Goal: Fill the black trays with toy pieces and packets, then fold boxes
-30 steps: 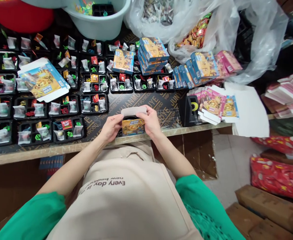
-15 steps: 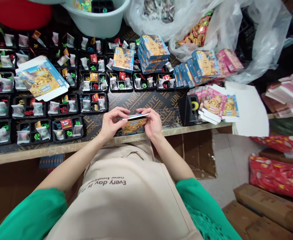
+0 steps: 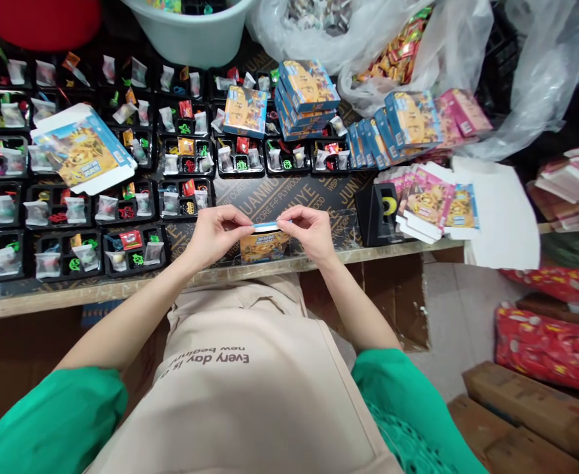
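A small yellow-and-blue printed cardboard box (image 3: 263,247) stands on the table's front edge, right before my apron. My left hand (image 3: 216,235) pinches the left end of its narrow top flap between thumb and fingers. At the right end of the same flap, my right hand (image 3: 311,232) pinches with thumb and forefinger. The flap shows as a pale blue-white strip between the fingertips. What is inside the box is hidden.
Black trays (image 3: 132,249) holding small toys and wrapped sweets fill the left. Filled blue boxes (image 3: 309,85) are stacked behind, beside a flat printed carton (image 3: 84,150). Pink flat cartons (image 3: 425,197) and a black holder (image 3: 379,214) lie right. A pale tub (image 3: 195,39) stands at the back.
Both hands have moved apart to the ends of the box's top. The dark opening that showed under the flap is now covered, and the flap lies across it.
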`<state>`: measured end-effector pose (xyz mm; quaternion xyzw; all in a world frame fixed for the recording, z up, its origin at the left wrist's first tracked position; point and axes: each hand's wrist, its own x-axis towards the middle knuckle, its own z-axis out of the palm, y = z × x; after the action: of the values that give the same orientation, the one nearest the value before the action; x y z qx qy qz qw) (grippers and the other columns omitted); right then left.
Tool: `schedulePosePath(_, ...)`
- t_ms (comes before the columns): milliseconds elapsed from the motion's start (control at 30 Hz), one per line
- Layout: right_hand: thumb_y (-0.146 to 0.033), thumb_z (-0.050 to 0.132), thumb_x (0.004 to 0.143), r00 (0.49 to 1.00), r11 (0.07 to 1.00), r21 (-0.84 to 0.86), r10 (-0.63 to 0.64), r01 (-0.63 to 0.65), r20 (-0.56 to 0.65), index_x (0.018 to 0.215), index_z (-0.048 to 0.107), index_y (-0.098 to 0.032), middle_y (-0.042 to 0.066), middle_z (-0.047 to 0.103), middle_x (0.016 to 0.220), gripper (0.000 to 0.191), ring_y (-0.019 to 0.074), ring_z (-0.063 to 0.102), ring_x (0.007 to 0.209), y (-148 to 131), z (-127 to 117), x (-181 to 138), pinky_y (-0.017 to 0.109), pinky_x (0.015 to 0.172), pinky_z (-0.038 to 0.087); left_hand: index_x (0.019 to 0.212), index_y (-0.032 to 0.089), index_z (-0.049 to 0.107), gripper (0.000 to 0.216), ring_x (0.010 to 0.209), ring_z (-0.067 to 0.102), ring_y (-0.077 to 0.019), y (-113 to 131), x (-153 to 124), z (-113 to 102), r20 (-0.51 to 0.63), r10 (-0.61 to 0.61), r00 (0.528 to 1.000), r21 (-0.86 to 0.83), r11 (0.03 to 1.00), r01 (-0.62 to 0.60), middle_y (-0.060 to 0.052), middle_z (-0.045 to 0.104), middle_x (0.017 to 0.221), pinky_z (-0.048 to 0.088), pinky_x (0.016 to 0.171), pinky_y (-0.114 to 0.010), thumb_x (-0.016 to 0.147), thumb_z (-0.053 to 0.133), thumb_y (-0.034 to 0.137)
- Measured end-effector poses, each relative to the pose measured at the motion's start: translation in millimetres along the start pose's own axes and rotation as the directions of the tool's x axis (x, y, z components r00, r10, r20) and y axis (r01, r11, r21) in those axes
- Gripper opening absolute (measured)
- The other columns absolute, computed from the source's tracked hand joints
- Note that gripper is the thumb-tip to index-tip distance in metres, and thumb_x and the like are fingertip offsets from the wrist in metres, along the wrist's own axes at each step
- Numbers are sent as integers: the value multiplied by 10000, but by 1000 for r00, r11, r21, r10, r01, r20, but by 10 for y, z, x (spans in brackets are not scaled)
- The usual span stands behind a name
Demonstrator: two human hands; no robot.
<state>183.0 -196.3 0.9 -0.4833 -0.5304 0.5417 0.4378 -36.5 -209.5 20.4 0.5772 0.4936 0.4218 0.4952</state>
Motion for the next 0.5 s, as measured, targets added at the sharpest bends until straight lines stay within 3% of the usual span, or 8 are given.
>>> schedulePosePath(167, -427, 835, 701, 997, 998, 25, -55, 54, 50, 704, 759, -252, 32, 719, 822, 191, 196, 651, 822, 23, -59, 0, 388, 841, 525, 719, 187, 742, 81, 793, 675, -201, -7, -111, -38, 70, 228, 971, 209, 949, -238, -85, 736, 865, 515, 747, -315, 753, 749, 260)
schedulePosePath(300, -410, 803, 740, 990, 992, -58, -110, 116, 89, 789, 789, -289, 36, 736, 948, 132, 226, 663, 925, 44, -59, -63, 444, 918, 522, 696, 182, 700, 143, 758, 649, -181, -47, -137, -14, 80, 311, 947, 377, 870, -318, -77, 703, 838, 500, 708, -298, 824, 654, 222)
schedulePosePath(433, -342, 762, 800, 977, 956, -205, -197, 211, 84, 846, 794, -309, 33, 726, 1044, 65, 225, 657, 982, 6, -73, -216, 444, 981, 498, 1015, 188, 714, 185, 843, 634, -213, -13, -78, 163, 257, 293, 921, 525, 758, -388, -87, 680, 931, 488, 731, -315, 882, 619, 275)
schedulePosePath(500, -330, 786, 785, 964, 914, -307, -259, 265, 58, 1006, 783, -322, 42, 686, 1172, 221, 233, 621, 1096, -24, -227, -321, 420, 1037, 465, 1176, 194, 667, 278, 864, 630, -220, 22, -48, 242, 344, 279, 897, 551, 713, -433, -94, 672, 971, 482, 734, -317, 933, 554, 268)
